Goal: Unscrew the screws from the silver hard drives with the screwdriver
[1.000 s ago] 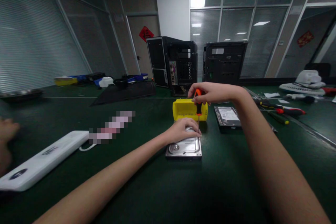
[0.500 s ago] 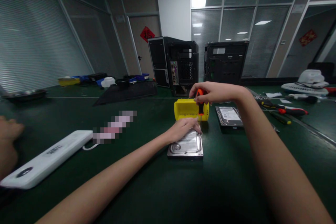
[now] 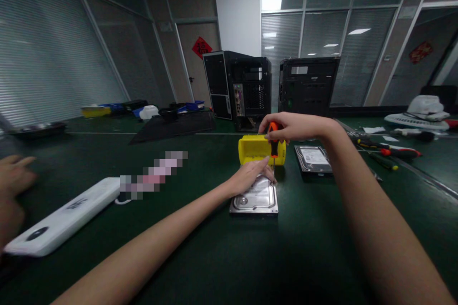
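A silver hard drive lies flat on the green table in front of me. My left hand rests over its far part and holds it, with the fingertips close to the screwdriver's tip at the right edge. In my right hand is a screwdriver with an orange and black handle, gripped from above and standing upright. Its shaft points down to the drive's far right corner; the very tip is hard to make out. Right behind the drive stands a yellow bin, partly hidden by my hands.
A second hard drive lies to the right, near pliers and other tools. Two computer cases stand at the back. On the left are a white power bank-like device and another person's hand.
Both my hands, the screwdriver and the drive keep nearly the same place. The other person's hand at the left has shifted slightly, its fingers more extended. The view has moved a little.
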A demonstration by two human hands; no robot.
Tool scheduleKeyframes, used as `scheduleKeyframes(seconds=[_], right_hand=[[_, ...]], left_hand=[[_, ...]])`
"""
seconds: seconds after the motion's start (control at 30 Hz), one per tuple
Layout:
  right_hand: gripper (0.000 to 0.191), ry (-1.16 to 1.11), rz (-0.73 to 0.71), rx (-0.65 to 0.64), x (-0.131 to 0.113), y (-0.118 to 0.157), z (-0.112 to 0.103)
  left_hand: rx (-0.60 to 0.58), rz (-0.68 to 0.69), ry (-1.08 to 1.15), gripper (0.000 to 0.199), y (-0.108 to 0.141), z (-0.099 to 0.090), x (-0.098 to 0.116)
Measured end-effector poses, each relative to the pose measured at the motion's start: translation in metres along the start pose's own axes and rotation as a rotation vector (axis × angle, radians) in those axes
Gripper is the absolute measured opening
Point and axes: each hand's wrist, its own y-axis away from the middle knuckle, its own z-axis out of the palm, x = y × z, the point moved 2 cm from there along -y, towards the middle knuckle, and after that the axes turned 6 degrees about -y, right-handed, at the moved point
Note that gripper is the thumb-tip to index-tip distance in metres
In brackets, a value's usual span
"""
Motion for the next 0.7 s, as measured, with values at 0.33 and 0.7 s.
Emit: scheduleKeyframes(seconds=[0.33,0.7], right_hand=[[0.035,-0.020,-0.015,-0.014,0.0003,0.0011,0.0002],[0.036,-0.021,-0.006,-0.025,-0.0013,0.0019,0.0007]], left_hand=[[-0.011,-0.009,-0.015,0.070,0.0001,-0.0007,0.0001],[-0.013,-0.016,-0.005,0.065,-0.0001,0.0004,-0.0039]])
